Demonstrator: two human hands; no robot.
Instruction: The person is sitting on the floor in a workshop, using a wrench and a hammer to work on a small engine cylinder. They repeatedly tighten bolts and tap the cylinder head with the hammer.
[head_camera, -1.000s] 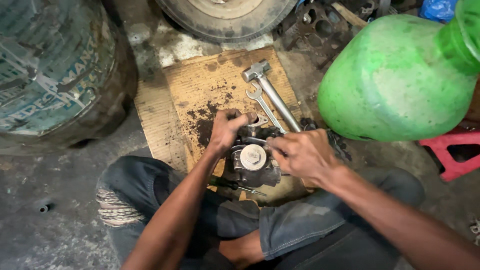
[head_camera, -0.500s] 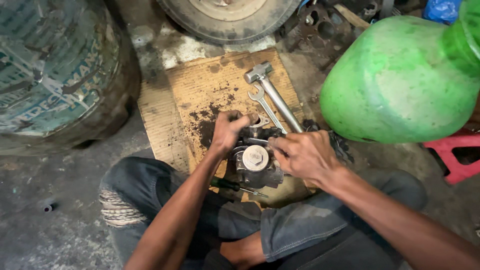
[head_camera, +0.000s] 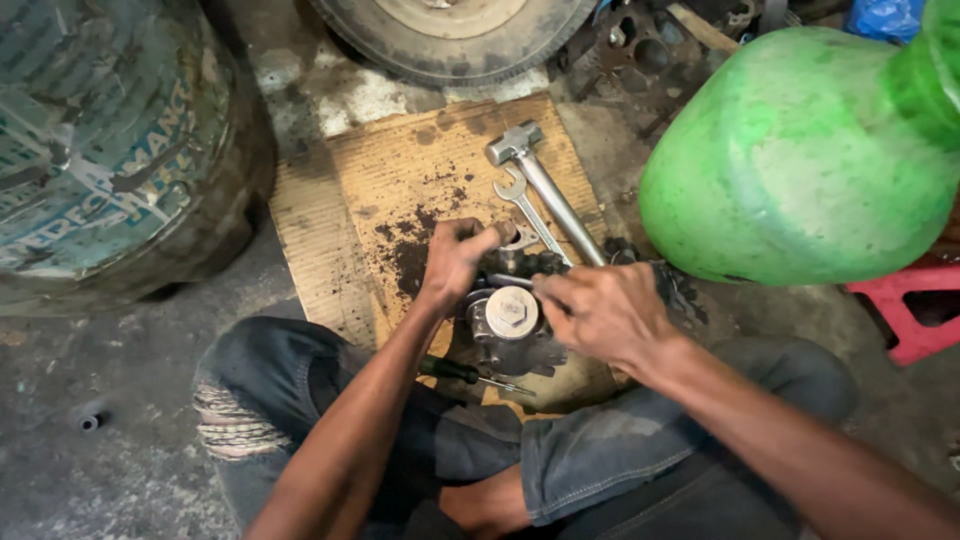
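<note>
A large drum (head_camera: 110, 140) is standing at 9 o'clock. Beside it, a stained board (head_camera: 400, 180) is lying on the floor, carrying a hammer (head_camera: 540, 180) and a wrench (head_camera: 528, 212). The left hand (head_camera: 455, 260) is clenching the upper edge of a greasy metal part (head_camera: 505, 325) at centre. A screwdriver (head_camera: 470, 373) is lying at 6 o'clock of the part. The right hand (head_camera: 600, 315) is gripping a thin tool against the part's 3 o'clock side. Judgement: bracing firmly with the left hand is keeping the part from turning. A green jug (head_camera: 800, 150) is sitting at 2 o'clock.
</note>
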